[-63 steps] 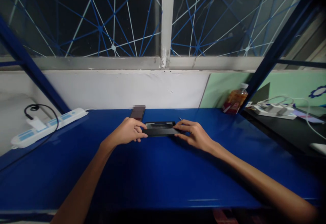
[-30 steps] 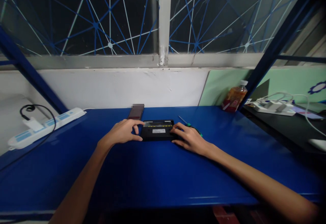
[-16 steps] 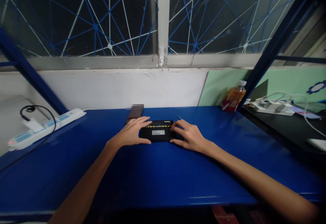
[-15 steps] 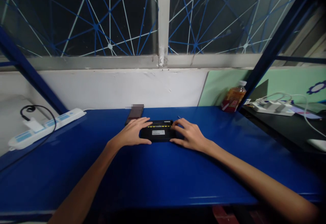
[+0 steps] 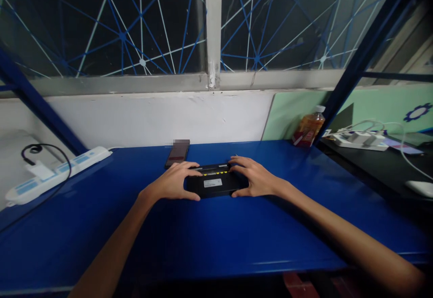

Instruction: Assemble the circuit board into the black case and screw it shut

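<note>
A flat black rectangular case lies between my hands at the middle of the blue table. It has a white label on its face and a row of yellow marks along its far part. My left hand grips the left end, thumb at the near edge and fingers at the far edge. On the right end, my right hand has the same kind of grip, fingers over the far corner. Behind my left hand lies a dark phone-like slab. The tip of something thin, mostly hidden, shows just behind my right fingers.
A white power strip with a plugged-in black cable lies on the left. At the back right stands a bottle of amber drink with a red label. Farther right, a black surface holds another power strip with white cables.
The case has come slightly nearer to me. My right hand's fingers, bunched over the right end before, are now spread around it. My left hand keeps its place at the left end.
</note>
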`<action>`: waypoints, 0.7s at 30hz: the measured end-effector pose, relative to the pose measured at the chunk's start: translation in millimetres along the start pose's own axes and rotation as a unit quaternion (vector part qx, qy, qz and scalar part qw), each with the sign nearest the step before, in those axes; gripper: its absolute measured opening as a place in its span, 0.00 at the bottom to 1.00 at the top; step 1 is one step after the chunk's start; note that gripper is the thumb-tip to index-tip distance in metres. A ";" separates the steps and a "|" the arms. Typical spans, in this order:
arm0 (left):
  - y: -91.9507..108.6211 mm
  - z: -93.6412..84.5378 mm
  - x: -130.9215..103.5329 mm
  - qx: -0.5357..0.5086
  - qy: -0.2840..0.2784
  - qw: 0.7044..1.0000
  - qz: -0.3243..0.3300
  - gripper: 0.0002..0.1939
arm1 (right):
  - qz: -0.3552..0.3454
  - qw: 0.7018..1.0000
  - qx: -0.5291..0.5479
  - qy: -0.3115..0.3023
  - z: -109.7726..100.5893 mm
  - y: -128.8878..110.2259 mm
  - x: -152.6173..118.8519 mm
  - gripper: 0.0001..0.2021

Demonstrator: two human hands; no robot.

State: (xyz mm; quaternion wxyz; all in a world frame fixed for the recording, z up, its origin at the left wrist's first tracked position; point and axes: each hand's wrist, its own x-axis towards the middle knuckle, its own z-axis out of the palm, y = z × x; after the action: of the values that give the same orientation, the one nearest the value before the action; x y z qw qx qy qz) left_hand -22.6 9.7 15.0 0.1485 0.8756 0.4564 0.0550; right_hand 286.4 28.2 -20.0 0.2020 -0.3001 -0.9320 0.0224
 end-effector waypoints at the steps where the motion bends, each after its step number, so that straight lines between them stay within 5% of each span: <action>1: 1.8 -1.9 -1.1 0.001 -0.009 1.000 -0.001 0.37 | -0.001 1.000 0.006 -0.005 -2.4 -1.1 -0.5 0.35; 6: 6.6 -8.2 -7.6 -0.014 -0.048 0.999 -0.007 0.38 | -0.003 0.999 0.038 -0.031 -12.5 -5.3 -5.0 0.34; 21: 2.2 -6.1 -4.6 -0.019 -0.035 0.999 -0.015 0.34 | 0.024 0.997 0.070 -0.032 -9.7 -7.9 -5.2 0.31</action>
State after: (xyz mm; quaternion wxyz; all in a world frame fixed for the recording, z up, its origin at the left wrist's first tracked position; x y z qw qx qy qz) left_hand -24.9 6.0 21.6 0.1815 0.8671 0.4629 0.0304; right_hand 289.7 18.1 -11.7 0.1918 -0.3068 -0.9267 0.1017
